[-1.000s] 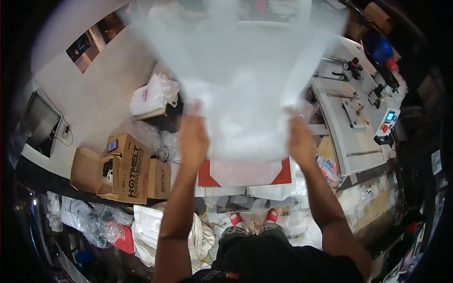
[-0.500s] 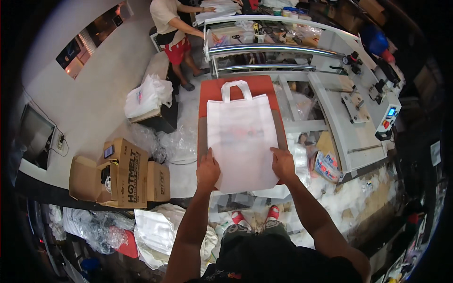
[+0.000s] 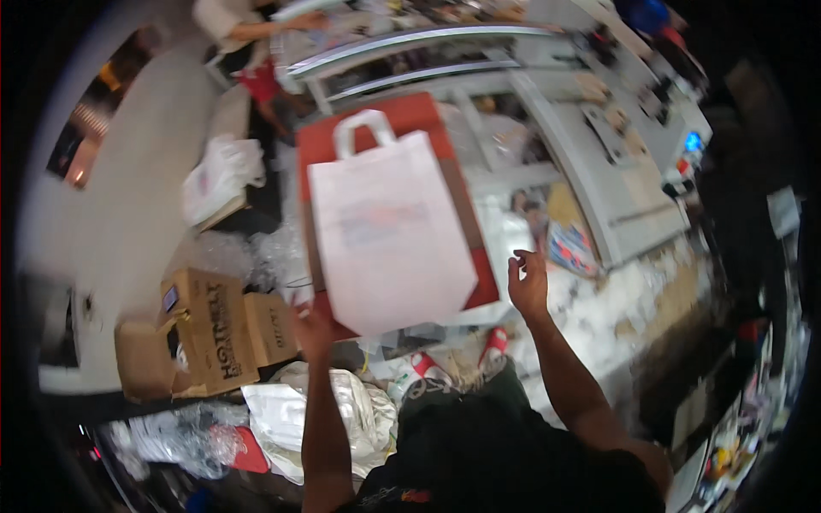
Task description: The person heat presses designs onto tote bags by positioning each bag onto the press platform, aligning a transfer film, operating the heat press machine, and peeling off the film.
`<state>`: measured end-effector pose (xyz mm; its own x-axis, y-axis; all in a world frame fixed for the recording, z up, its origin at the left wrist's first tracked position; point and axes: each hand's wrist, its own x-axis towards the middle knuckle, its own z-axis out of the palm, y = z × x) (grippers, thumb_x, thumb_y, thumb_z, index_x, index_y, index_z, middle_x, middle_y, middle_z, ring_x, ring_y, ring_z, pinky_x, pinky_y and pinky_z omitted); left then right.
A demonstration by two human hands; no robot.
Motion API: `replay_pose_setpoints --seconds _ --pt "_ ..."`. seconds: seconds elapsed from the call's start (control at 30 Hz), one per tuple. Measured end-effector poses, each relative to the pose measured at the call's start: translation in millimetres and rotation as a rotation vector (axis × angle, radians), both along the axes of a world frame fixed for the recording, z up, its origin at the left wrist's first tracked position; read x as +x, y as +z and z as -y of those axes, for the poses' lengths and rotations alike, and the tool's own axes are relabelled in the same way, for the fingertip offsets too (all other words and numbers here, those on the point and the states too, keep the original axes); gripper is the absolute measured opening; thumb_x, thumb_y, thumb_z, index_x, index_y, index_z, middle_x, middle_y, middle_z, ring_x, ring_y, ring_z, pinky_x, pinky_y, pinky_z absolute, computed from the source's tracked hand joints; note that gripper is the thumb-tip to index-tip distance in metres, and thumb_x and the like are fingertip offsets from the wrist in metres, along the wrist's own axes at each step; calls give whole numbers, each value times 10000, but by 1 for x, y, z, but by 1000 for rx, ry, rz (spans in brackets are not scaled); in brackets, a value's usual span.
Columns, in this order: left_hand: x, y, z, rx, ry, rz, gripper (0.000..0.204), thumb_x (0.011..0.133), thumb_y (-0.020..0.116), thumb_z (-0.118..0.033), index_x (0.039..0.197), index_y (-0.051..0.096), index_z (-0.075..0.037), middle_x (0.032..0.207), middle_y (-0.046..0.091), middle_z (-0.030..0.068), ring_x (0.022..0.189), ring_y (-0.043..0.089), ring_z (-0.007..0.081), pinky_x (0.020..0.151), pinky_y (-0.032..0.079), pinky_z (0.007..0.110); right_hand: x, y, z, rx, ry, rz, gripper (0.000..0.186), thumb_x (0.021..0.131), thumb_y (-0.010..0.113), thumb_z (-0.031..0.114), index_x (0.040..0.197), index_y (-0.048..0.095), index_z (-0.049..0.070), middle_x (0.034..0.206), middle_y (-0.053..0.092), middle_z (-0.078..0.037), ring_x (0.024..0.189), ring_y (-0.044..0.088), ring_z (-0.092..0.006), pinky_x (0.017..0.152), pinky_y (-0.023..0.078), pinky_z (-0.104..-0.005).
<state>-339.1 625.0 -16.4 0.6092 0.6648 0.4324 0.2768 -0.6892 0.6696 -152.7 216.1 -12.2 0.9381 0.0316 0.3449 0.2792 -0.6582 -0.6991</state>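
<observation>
A white carry bag (image 3: 389, 256) with loop handles and a faint blurred print lies flat on a red board (image 3: 428, 111), its handles pointing away from me. By the board's near left corner is my left hand (image 3: 313, 332), smeared by motion. I cannot tell how its fingers are set or whether they touch the board. My right hand (image 3: 530, 289) is raised to the right of the board, apart from the bag. Its thumb and fingers are bent with a gap between them, and nothing shows in them.
Beyond the board stands a grey machine frame (image 3: 590, 205) with metal rollers (image 3: 419, 44). Cardboard boxes (image 3: 209, 329) and white sacking (image 3: 355, 410) are at left. White bags (image 3: 224, 175) sit on a side table. Another person (image 3: 235, 30) works at the far left. Plastic scraps litter the floor.
Both hands have come off the bag's lower sides; the right has moved out to the right, the left toward the board's near left corner. The view has shifted and tilted.
</observation>
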Motion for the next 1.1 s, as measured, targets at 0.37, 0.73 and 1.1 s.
replay_pose_setpoints --seconds 0.37,0.73,1.1 --pt "-220 -78 127 -447 -149 -1319 448 895 659 -330 1238 588 -51 1010 645 209 1003 608 377 885 481 456 91 -294 313 -777 -202 -262 494 845 671 313 1270 570 83 1148 643 -196 1088 612 -373 895 496 -483" --pt "-193 -116 251 -729 -154 -1538 399 911 585 -285 1189 625 -3 1117 665 215 1035 656 330 893 509 380 298 -342 301 -1226 249 -654 467 872 571 170 1336 534 128 1178 634 -180 1109 601 -373 906 487 -490" --pt "53 -110 402 -757 -732 -887 349 901 637 -221 1195 614 -33 1127 632 198 1016 638 347 873 516 410 150 -182 353 -673 115 -468 453 835 642 270 1249 563 105 1162 641 -181 1098 603 -387 916 481 -500"
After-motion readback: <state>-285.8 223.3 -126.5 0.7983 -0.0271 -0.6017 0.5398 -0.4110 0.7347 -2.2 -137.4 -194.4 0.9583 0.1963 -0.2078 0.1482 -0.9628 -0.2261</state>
